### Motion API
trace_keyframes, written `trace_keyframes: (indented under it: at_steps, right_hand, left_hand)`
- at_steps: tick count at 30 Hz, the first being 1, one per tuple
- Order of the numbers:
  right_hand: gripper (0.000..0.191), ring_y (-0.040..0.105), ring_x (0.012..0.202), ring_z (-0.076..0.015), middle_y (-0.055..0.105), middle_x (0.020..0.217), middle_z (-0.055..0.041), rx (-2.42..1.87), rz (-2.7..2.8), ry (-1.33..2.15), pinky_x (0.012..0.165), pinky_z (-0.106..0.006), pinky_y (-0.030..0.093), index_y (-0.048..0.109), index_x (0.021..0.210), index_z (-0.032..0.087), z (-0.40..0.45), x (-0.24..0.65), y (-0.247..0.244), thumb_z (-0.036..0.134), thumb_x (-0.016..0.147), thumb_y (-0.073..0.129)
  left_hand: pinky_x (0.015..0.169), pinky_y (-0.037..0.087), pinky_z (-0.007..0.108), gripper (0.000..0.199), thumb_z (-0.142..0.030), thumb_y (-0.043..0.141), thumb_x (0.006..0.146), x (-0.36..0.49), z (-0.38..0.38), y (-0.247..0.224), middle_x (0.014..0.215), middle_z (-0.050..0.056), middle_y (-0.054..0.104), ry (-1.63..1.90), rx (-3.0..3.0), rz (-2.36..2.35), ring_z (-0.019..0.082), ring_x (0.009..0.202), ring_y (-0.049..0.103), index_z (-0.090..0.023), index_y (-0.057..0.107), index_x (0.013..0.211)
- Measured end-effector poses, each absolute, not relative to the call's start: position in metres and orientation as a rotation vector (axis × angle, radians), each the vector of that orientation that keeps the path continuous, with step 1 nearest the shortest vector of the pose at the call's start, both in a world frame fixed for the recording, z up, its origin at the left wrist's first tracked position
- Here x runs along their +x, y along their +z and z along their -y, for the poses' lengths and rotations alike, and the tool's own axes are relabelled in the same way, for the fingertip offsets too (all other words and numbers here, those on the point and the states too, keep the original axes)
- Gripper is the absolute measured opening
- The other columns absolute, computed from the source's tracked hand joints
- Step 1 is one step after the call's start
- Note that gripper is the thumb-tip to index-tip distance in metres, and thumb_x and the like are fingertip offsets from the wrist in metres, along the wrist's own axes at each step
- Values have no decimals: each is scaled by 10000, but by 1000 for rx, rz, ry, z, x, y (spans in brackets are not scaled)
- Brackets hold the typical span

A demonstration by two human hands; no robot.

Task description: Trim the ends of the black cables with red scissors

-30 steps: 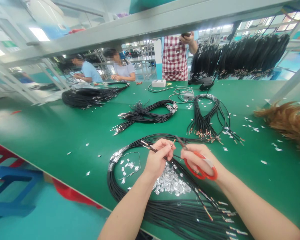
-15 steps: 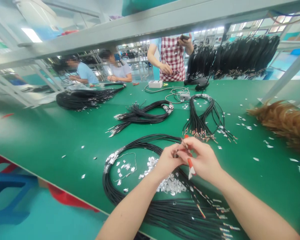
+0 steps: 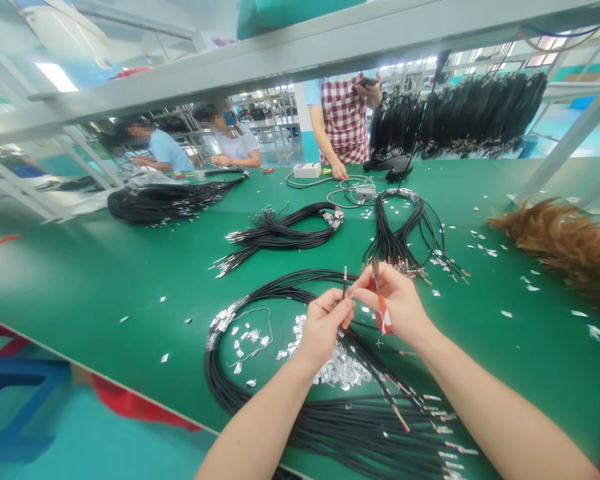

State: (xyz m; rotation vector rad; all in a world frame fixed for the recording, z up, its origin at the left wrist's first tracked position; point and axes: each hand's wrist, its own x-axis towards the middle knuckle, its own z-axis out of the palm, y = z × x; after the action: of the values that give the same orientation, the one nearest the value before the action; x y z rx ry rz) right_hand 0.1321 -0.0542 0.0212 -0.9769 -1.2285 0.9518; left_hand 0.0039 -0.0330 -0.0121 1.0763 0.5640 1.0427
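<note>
Nearest: long black cables [image 3: 365, 432] curving around silver foil scraps [image 3: 344, 371] on the green surface [image 3: 145, 280].
Left hand [image 3: 325, 325]: grip pinching a pale-tipped black cable [image 3: 345, 285] — upright, seemingly for access.
Right hand [image 3: 400, 301]: grip holding red-handled metal scissors [image 3: 383, 317] (tucked, probably freeing fingertips).

The left hand [image 3: 327, 324] grips a cable [image 3: 345, 285], light tip upward. The right hand [image 3: 396, 299] holds red-handled scissors [image 3: 383, 316] just beside it. Silver scraps [image 3: 344, 371] lie on the green surface [image 3: 130, 267] within a curved cable bundle [image 3: 217, 370].
</note>
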Motion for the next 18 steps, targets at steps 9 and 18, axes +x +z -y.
trace_keyframes:
  at_steps: [9, 18]
  right_hand:
    - [190, 518, 624, -113, 542, 666, 17, -1068, 1267, 827, 629, -270, 429, 480, 716, 189, 51, 128, 19, 284, 692, 644]
    - [277, 376, 508, -103, 421, 547, 46, -1482, 1911, 405, 482, -213, 303, 515, 740, 197, 53, 140, 12, 460, 717, 597]
  left_hand:
    - [477, 236, 236, 165, -283, 595, 737, -2, 28, -7, 523, -24, 452, 1047, 988, -516, 66, 464, 361, -134, 553, 679]
    - [466, 212, 223, 201, -292, 609, 725, -12, 21, 1, 523, -31, 420, 1082, 861, -483, 56, 455, 335, -143, 494, 655]
